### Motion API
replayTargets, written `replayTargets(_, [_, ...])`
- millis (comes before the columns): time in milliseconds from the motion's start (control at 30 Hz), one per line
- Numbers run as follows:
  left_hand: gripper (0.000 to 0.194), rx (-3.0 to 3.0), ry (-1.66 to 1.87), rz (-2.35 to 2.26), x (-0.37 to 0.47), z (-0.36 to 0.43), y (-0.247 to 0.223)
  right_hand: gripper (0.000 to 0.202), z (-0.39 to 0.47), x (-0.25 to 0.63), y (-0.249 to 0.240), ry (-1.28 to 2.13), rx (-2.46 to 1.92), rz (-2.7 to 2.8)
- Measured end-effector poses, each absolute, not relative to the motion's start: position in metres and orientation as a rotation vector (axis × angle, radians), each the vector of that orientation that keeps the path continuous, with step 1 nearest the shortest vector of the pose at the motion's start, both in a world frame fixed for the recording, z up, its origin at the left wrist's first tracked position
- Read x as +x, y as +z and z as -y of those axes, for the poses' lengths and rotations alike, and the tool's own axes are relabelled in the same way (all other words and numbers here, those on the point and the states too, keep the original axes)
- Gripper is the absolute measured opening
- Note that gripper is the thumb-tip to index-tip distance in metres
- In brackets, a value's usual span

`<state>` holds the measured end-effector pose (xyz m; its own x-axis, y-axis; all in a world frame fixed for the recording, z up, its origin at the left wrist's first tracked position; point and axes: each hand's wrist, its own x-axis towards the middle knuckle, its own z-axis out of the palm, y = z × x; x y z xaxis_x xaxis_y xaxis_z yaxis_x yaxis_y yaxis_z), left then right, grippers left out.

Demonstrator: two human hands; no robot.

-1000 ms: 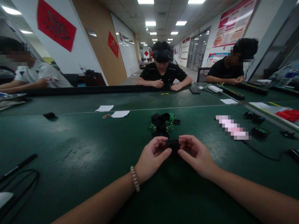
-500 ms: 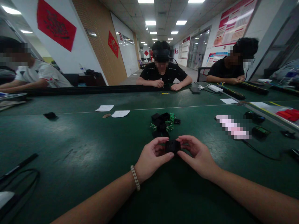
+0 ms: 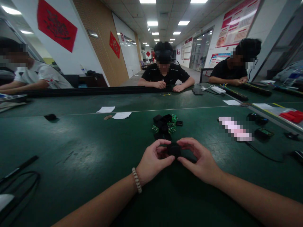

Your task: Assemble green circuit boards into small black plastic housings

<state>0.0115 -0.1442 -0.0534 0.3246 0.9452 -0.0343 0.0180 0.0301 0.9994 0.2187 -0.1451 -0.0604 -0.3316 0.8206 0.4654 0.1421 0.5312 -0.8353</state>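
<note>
A small black box (image 3: pixel 174 150) is located at the near middle of the scene, above the green table (image 3: pixel 90 176), between the person's two hands. The left hand (image 3: pixel 153 159) is partly closed, thumb and forefinger gripping the box's left side. The right hand (image 3: pixel 200 160) is likewise half curled, thumb and fingertips set against the box's right side. A beaded bracelet (image 3: pixel 136 180) is worn on the left wrist. Just beyond the hands lies a pile of black cases (image 3: pixel 163 123) with green circuit boards (image 3: pixel 172 127) among them. To the left, farther off, are two paper sheets (image 3: pixel 121 115); to the right, a blurred pink item (image 3: pixel 235 128). At the far side sits a co-worker (image 3: pixel 165 74) in black, forearms on the table edge.
</note>
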Motion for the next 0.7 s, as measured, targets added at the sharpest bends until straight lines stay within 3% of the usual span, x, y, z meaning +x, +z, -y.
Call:
replayTargets(400, [0.052,1.308,1.018,-0.918,0.0152,0.1487,-0.0469,0.061,0.1435,0.2177,-0.0576,1.071,-0.912,1.787])
replayTargets(700, [0.05,1.345,1.042,-0.897,0.0162,0.1475,-0.0499,0.055,0.1416,0.2171,-0.0632,1.035,-0.875,1.767])
